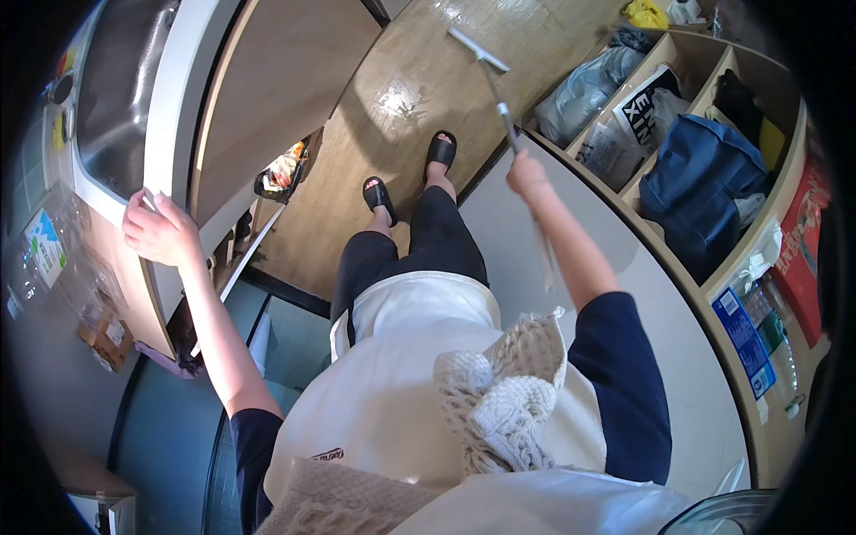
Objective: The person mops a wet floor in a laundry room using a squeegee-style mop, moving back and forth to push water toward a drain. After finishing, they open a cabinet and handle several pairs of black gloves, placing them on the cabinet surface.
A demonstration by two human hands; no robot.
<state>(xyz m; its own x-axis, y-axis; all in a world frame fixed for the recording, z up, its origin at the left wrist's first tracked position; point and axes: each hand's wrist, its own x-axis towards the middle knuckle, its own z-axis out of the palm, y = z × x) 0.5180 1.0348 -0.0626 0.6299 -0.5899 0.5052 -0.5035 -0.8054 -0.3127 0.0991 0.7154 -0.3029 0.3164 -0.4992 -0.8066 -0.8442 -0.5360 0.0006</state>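
Note:
My right hand [527, 175] is closed around the grey pole of a floor squeegee [503, 110]. The squeegee's long pale head [479, 49] lies on the wet, shiny wood-look floor [401, 100] ahead of my feet. The pole's rear end runs back beneath my right forearm. On the other side, my left hand [160, 227] rests at the corner of the white countertop [175, 100], beside a stainless-steel sink [124, 93]. Its fingers are bent and its thumb is a little apart; no object shows in it.
At right, an open wooden shelf [719, 63] holds plastic bags and a dark blue bag [709, 180], with a white panel [602, 281] alongside. A small black-lined bin [284, 175] with rubbish hangs by the left cabinet [287, 87]. Plastic packaging [47, 247] lies at far left.

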